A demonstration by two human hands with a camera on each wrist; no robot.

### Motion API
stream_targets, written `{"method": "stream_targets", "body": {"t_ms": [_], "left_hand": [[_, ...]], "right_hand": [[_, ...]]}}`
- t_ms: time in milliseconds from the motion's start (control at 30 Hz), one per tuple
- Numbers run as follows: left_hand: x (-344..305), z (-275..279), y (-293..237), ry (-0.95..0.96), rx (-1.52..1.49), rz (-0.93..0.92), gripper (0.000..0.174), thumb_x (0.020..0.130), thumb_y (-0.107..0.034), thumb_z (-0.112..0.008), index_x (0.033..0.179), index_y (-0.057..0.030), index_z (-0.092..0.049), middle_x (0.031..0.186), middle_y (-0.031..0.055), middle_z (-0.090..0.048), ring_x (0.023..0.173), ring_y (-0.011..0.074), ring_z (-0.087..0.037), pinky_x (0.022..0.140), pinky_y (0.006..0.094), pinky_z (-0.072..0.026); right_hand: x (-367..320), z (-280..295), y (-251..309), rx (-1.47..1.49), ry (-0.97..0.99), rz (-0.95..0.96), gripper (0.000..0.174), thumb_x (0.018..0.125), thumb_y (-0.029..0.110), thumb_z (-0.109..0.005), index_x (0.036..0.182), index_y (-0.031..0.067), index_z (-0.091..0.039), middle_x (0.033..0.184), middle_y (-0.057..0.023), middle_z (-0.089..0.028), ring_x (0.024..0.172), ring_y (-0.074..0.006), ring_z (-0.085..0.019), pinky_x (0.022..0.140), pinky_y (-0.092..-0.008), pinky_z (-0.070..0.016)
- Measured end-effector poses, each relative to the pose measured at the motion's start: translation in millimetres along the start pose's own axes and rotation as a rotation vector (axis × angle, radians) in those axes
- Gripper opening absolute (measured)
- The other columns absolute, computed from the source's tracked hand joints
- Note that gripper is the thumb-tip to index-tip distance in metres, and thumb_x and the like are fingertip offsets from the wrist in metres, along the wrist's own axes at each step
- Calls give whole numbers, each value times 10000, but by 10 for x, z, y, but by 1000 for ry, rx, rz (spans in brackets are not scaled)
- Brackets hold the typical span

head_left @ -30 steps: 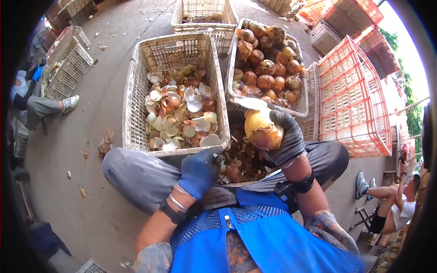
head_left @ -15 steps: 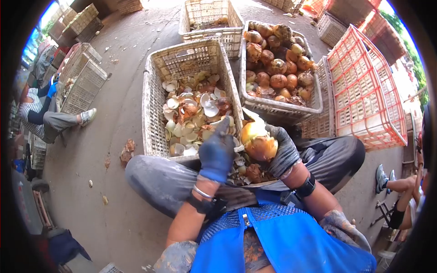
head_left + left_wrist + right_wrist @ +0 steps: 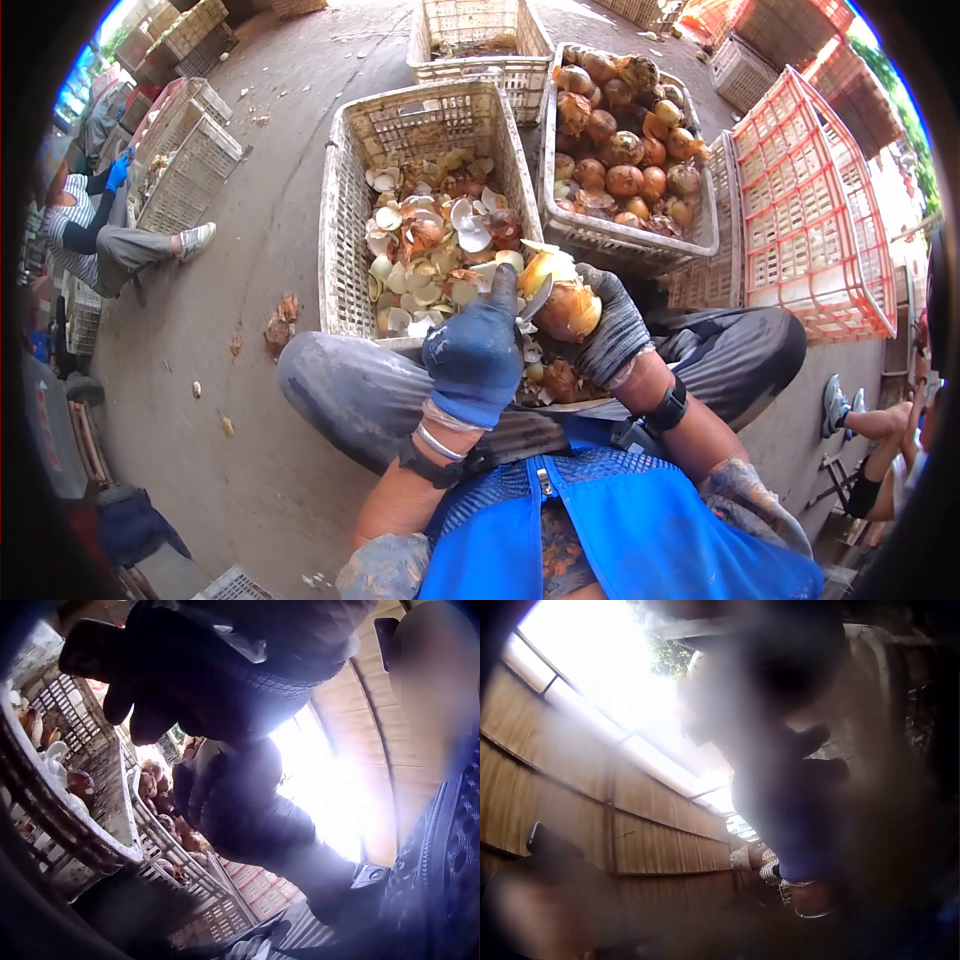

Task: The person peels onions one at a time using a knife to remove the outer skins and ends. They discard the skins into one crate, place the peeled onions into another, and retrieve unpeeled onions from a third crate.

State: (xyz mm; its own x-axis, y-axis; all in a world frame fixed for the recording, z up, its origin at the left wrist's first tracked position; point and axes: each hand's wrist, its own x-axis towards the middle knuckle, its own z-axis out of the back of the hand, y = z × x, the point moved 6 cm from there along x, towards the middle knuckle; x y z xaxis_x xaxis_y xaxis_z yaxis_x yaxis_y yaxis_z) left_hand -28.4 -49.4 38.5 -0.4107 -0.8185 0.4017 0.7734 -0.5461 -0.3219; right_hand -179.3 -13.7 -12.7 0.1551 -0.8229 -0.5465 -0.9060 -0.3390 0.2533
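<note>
My right hand [image 3: 617, 325], in a grey striped glove, grips a yellow onion [image 3: 572, 312] in the head view. Part of its skin is off, and a pale flap stands up at the top. On its left, my left hand [image 3: 472, 358] in a blue glove is curled round a small knife, its handle hidden in the fist. The knife's grey blade [image 3: 537, 299] meets the onion's left side, and the left index finger points forward along it. Loose brown skins [image 3: 560, 382] lie below the hands. Both wrist views are dark or blurred.
A crate [image 3: 335, 250] of onion peels and pale scraps stands ahead on the left. Ahead on the right is a crate [image 3: 630, 240] heaped with whole onions. An orange-and-white crate [image 3: 815, 220] stands farther right. Other people sit at both sides.
The left hand first rises from near the lap toward the peel crate, then comes in against the onion with the blade. The right hand keeps holding the onion. The head view has shifted.
</note>
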Motion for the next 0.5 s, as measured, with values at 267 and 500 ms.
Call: {"method": "stream_targets", "body": {"t_ms": [267,500], "left_hand": [[-84,-94,144,128,-169,108,550,813,-45,-663,1359,-104,-676,757,165,-685,659,355,-675,615,470,-534],[-110,-143,353,390,-522,268,395,875,-114,-635,1257,-49,-712,916,241,-735,801,371,-726,734,434,-586]], "right_hand": [[96,-19,174,-465,164,316,519,968,225,-658,1399,-41,-549,1305,-109,-655,1129,-146,-642,992,-309,-542],[23,-107,385,-1050,148,488,521,909,213,-707,1352,-45,-612,1232,-130,-700,1110,-143,-641,984,-303,-530]]}}
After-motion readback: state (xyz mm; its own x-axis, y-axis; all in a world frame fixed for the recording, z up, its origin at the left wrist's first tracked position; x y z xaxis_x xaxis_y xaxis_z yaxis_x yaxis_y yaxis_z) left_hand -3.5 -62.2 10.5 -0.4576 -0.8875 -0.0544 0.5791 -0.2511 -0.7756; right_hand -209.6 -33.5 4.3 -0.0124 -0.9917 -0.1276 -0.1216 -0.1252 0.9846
